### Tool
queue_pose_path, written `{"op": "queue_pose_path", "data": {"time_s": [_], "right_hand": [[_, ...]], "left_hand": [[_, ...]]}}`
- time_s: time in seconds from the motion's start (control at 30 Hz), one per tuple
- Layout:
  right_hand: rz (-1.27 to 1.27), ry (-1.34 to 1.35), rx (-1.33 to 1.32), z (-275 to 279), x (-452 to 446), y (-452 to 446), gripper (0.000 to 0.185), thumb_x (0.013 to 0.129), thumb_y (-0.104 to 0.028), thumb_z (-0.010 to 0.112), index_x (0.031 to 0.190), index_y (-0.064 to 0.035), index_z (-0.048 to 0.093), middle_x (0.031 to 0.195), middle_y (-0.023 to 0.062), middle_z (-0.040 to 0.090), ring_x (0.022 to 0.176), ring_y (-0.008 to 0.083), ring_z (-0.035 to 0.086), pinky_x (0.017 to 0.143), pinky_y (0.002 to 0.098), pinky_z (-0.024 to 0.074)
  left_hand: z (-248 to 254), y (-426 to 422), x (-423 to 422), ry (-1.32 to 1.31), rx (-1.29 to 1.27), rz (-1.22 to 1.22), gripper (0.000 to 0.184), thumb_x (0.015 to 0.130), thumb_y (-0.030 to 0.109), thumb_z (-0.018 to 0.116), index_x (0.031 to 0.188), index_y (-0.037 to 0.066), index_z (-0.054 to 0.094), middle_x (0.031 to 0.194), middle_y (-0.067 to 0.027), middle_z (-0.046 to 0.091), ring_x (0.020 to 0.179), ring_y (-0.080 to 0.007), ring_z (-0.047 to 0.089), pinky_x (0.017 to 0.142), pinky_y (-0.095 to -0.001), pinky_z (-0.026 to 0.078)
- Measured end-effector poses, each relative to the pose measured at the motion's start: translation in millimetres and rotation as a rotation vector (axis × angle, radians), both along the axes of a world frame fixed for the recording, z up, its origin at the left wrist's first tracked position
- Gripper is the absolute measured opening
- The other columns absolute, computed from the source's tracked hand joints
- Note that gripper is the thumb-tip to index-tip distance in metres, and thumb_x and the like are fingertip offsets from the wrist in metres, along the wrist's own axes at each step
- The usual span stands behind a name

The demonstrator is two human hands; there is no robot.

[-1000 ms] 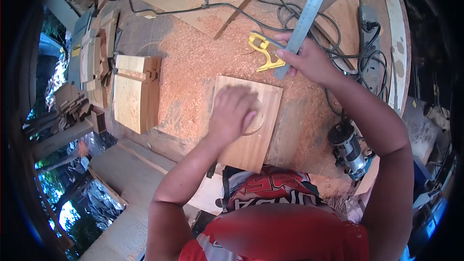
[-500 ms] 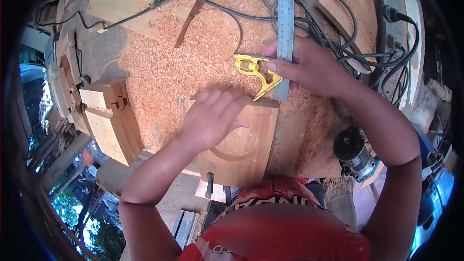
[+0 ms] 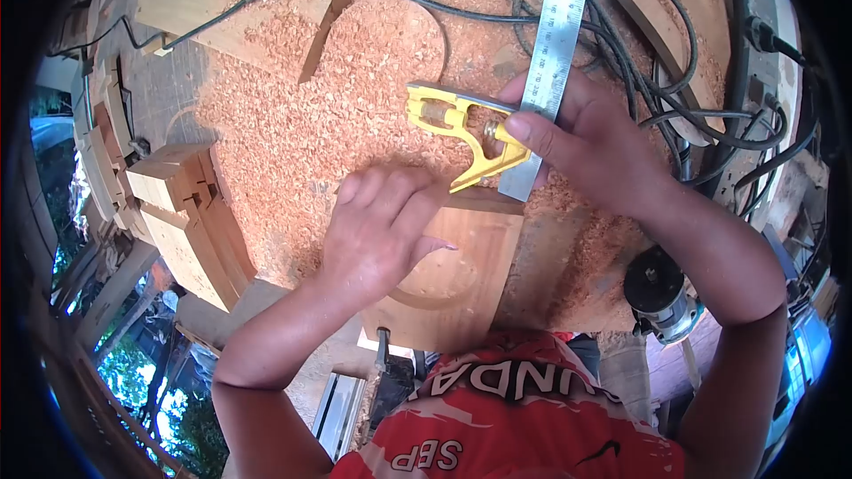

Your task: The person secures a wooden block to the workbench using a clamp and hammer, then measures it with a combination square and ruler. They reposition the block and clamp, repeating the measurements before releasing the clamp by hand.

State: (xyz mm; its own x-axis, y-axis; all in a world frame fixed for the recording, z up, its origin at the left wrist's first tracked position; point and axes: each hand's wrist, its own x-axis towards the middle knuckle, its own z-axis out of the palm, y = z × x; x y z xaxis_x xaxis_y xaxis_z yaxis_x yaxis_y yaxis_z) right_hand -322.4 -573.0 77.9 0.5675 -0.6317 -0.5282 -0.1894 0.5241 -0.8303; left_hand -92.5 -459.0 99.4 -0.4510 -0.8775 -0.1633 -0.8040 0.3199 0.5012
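Note:
My right hand [image 3: 586, 137] grips a combination square with a yellow head [image 3: 470, 133] and a steel ruler blade [image 3: 557, 35]. The blade's lower end is at the far right corner of a wooden board [image 3: 484, 239], and the tip of the yellow head is by the board's far edge. A round recess [image 3: 435, 284] is cut in the board. My left hand [image 3: 377, 226] lies over the board's far left part, fingers curled over its far edge and thumb stretched out above the recess. A black clamp part [image 3: 382, 348] shows at the near left edge.
Wood shavings [image 3: 266, 124] cover the bench. Stacked notched wood blocks [image 3: 191, 222] stand at the left. A router [image 3: 661, 293] sits at the right. Black cables [image 3: 444, 11] run across the back to a power strip [image 3: 754, 62]. A thin wood strip [image 3: 340, 13] lies at the back.
The square in my right hand has come down to the board's far edge. My left hand has shifted from over the recess to the far left edge. The view has moved closer.

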Motion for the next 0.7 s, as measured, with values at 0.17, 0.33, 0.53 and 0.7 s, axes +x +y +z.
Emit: {"op": "queue_pose_path", "data": {"time_s": [0.17,0.33,0.53,0.7], "right_hand": [[0.059,0.030,-0.015,-6,-2,-6,0.029,0.097,-0.019,0.062,0.117,0.0006,0.053,0.082,0.0054,0.064,0.066,0.0095,0.062,0.056,0.0239,0.0518],[0.062,0.030,-0.014,-6,0,1,0.028,0.098,-0.019,0.061,0.116,0.0009,0.053,0.082,0.0060,0.064,0.065,0.0088,0.061,0.055,0.0231,0.0501],[-0.002,-0.044,0.008,-8,-1,9,0.028,0.098,-0.018,0.061,0.117,0.0014,0.053,0.085,0.0061,0.064,0.066,0.0095,0.062,0.056,0.0234,0.0524],[-0.028,-0.014,0.015,-4,-4,11,0.031,0.098,-0.018,0.062,0.118,0.0027,0.053,0.088,0.0063,0.065,0.071,0.0096,0.063,0.057,0.0237,0.0537]], "left_hand": [[-9,9,4,0.048,-0.020,0.041,0.054,0.071,0.039,0.072,0.112,0.006,0.062,0.109,-0.0084,0.059,0.100,-0.0254,0.056,0.084,-0.0393,0.040],[-5,13,0,-0.105,-0.118,0.169,0.059,0.066,0.048,0.075,0.110,0.010,0.064,0.104,-0.0062,0.057,0.098,-0.0240,0.054,0.091,-0.0445,0.037],[-8,17,0,-0.107,-0.146,0.173,0.059,0.066,0.050,0.074,0.110,0.012,0.064,0.104,-0.0052,0.057,0.100,-0.0239,0.054,0.099,-0.0471,0.034],[-9,19,1,-0.106,-0.151,0.170,0.060,0.065,0.050,0.075,0.109,0.011,0.064,0.105,-0.0051,0.058,0.100,-0.0238,0.054,0.097,-0.0470,0.034]]}}
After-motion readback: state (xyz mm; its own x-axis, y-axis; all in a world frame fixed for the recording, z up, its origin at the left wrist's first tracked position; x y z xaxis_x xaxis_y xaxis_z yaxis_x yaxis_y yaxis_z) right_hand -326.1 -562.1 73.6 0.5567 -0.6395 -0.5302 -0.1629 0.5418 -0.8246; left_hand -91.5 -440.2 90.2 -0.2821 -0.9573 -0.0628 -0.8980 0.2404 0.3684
